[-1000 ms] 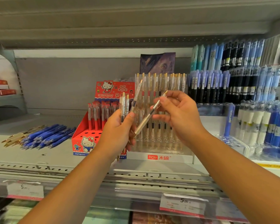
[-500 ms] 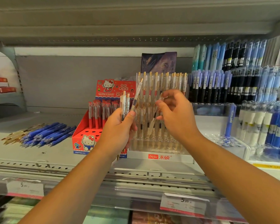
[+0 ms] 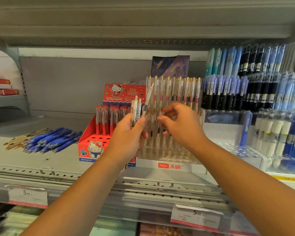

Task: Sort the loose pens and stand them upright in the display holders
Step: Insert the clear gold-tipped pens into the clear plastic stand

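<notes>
A: Right hand has dropped to the clear holder, fingers curled at its rows. Pinching a pen or released, can't tell.
B: Left hand?
A: Grips spare clear pens upright before the holder, likely staged for slotting. Loose pile lies well left of it.

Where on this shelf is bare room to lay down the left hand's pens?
Bare shelf in front of the loose pens, and behind them to the back wall; either should take the clear pens in the left hand. Crowded: from the Hello Kitty box rightward, holders stand side by side.
</notes>
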